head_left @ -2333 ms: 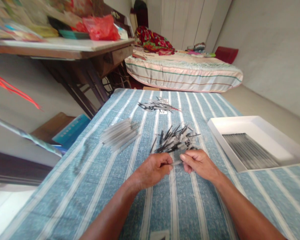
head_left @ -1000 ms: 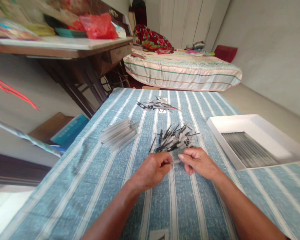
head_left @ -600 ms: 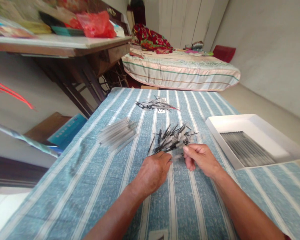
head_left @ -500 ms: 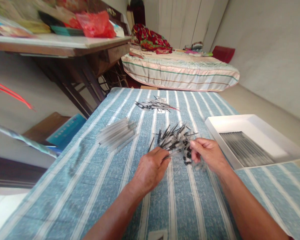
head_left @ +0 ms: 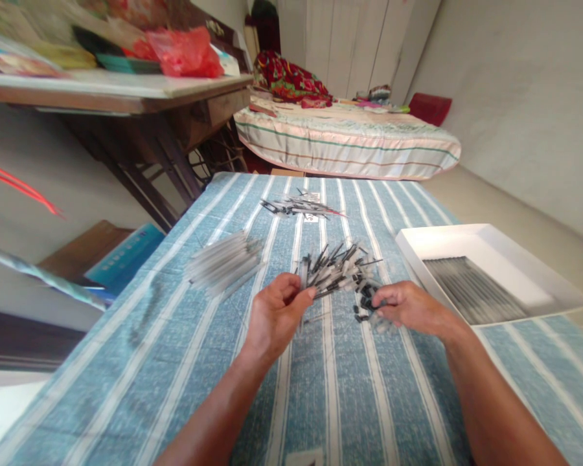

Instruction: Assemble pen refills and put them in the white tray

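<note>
My left hand (head_left: 278,314) is closed, thumb against fingers, on a thin translucent pen tube (head_left: 304,273) held nearly upright at the left edge of a loose pile. That pile of grey and black pen refills (head_left: 337,266) lies in mid-table. My right hand (head_left: 408,307) has its fingertips pinched together over small black pen caps or plugs (head_left: 366,296) and clear bits at the pile's right side. What it pinches is too small to make out. Left of the pile lies a row of translucent pen barrels (head_left: 226,262), somewhat blurred.
To the right, a white box (head_left: 486,239) holds a neat row of dark pens (head_left: 473,291). Farther back lies another heap of thin sticks (head_left: 298,206) over a printed label. A blue striped cloth (head_left: 199,388) covers the table. Beyond are a cluttered desk (head_left: 126,90) and a bed (head_left: 350,142).
My left hand has turned and drawn slightly left, the tube now upright in its fingers. My right hand has lowered from the pile's edge to the small black pieces.
</note>
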`<state>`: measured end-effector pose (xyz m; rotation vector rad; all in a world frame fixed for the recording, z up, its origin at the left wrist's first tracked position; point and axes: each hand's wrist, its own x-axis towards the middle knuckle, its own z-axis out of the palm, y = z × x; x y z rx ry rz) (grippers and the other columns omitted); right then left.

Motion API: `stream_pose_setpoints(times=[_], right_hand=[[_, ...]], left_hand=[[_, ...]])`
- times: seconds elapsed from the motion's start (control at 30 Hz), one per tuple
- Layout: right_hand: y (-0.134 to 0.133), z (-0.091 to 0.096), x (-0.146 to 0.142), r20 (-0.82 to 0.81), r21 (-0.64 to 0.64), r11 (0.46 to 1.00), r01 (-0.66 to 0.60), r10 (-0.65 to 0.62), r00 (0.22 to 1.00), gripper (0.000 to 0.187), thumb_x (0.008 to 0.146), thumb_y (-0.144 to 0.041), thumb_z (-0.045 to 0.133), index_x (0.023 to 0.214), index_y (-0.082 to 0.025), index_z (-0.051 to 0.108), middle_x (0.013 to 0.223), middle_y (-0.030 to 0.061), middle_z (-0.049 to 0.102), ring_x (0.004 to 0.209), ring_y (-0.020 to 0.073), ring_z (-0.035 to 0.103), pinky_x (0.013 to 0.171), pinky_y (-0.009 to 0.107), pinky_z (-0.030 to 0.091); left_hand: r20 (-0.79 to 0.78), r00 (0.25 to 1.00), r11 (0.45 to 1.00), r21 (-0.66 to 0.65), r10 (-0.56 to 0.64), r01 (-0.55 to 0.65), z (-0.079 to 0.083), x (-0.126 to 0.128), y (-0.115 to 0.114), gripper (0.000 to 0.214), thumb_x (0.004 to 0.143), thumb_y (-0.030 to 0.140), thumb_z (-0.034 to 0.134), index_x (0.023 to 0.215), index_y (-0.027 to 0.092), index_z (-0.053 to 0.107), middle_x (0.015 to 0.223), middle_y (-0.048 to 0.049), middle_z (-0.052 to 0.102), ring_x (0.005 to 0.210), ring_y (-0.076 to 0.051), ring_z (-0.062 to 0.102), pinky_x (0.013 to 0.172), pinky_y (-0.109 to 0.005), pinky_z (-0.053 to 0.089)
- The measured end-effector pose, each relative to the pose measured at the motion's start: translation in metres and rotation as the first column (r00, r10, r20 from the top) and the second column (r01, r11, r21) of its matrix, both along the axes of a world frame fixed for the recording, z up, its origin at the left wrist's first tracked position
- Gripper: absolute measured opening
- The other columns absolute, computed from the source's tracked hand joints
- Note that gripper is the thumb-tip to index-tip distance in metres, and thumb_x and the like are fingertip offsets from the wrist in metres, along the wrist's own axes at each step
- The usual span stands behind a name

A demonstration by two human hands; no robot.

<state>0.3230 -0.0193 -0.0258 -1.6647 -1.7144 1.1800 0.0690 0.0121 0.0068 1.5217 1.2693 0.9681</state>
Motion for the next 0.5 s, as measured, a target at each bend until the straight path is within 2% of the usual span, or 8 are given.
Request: stream_pose_setpoints(times=[0.13,0.27,0.4,0.5], right_hand=[[0.0,0.001,0.001,0.077,0.041,0.998,-0.055,0.051,0.996,0.011,0.067,-0.016,0.056,0.074,-0.016,0.065,0.047,-0.0055,0.05,0.039,0.0068,0.04,0.038,0.018,0.029],[-0.001,0.006,-0.005,0.261,0.056,0.983,-0.174,0.154,0.953,0.015,0.067,-0.013,0.053,0.071,-0.019,0.066,0.052,-0.004,0.053,0.045,0.0089,0.045,0.043,0.019,0.03],[-0.001,0.011,-0.012,0.469,0.04,0.97,-0.238,0.192,0.862,0.019,0.067,-0.012,0.053,0.072,-0.022,0.068,0.056,-0.0023,0.057,0.051,0.0119,0.05,0.049,0.021,0.03],[-0.002,0.011,-0.014,0.534,0.041,0.968,-0.246,0.186,0.825,0.02,0.066,-0.011,0.053,0.074,-0.023,0.067,0.06,-0.0019,0.058,0.054,0.0127,0.052,0.051,0.022,0.029]], left_hand=[[0.213,0.973,0.991,-0.12,0.088,-0.064,0.004,0.0,0.004,0.023,0.067,0.033,0.066,0.069,0.017,0.05,0.056,0.003,0.061,0.039,-0.006,0.041,0.04,-0.018,0.029],[0.317,0.937,0.978,-0.186,0.146,-0.09,0.007,-0.001,0.006,0.025,0.065,0.032,0.068,0.069,0.015,0.051,0.057,0.0007,0.063,0.038,-0.006,0.043,0.038,-0.018,0.027],[0.404,0.904,0.973,-0.223,0.141,-0.052,0.006,-0.002,0.007,0.025,0.064,0.031,0.069,0.076,0.014,0.056,0.06,0.0002,0.064,0.04,-0.007,0.047,0.038,-0.018,0.029],[0.457,0.882,0.974,-0.227,0.118,-0.012,0.003,-0.003,0.008,0.027,0.064,0.03,0.069,0.083,0.013,0.058,0.062,-0.0003,0.065,0.042,-0.008,0.05,0.039,-0.019,0.031]])
